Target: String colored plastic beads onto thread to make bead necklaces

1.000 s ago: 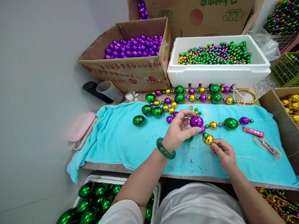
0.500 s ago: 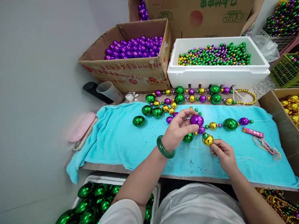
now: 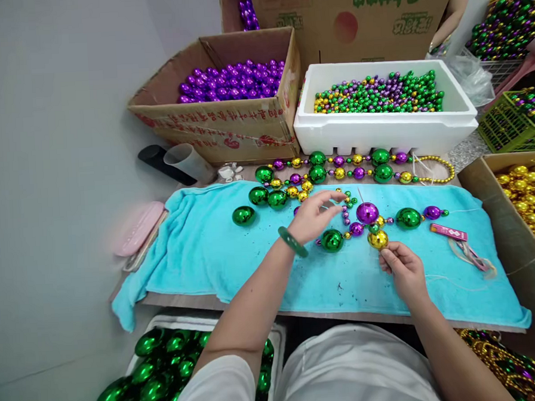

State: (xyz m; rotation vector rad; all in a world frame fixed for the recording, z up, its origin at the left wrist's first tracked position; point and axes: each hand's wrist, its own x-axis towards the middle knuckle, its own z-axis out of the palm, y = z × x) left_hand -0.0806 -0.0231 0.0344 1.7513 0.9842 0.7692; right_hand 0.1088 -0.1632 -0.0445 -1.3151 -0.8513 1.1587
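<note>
My right hand (image 3: 403, 271) pinches a gold bead (image 3: 378, 240) between thumb and fingers. Above that bead a small green bead and a large purple bead (image 3: 367, 213) line up, with a thin needle-like tip sticking out of the top. My left hand (image 3: 315, 217) holds nothing; its fingers are stretched and apart, close to small loose green beads (image 3: 350, 200) and a short row of small purple beads. Below its fingertips lies a large green bead (image 3: 332, 240). A strung row with a green bead (image 3: 408, 218) runs behind my right hand, its thread trailing right.
A blue towel (image 3: 253, 267) covers the table. Behind it lie a finished-looking bead necklace (image 3: 445, 164), a carton of purple beads (image 3: 219, 128) and a white foam box (image 3: 380, 129). Gold beads fill a carton (image 3: 495, 188) at right. Another person's arm (image 3: 452, 14) shows at the back.
My left hand has let go of the large purple bead, which now sits on the needle above the gold bead. That hand has moved slightly left and up, fingers opened.
</note>
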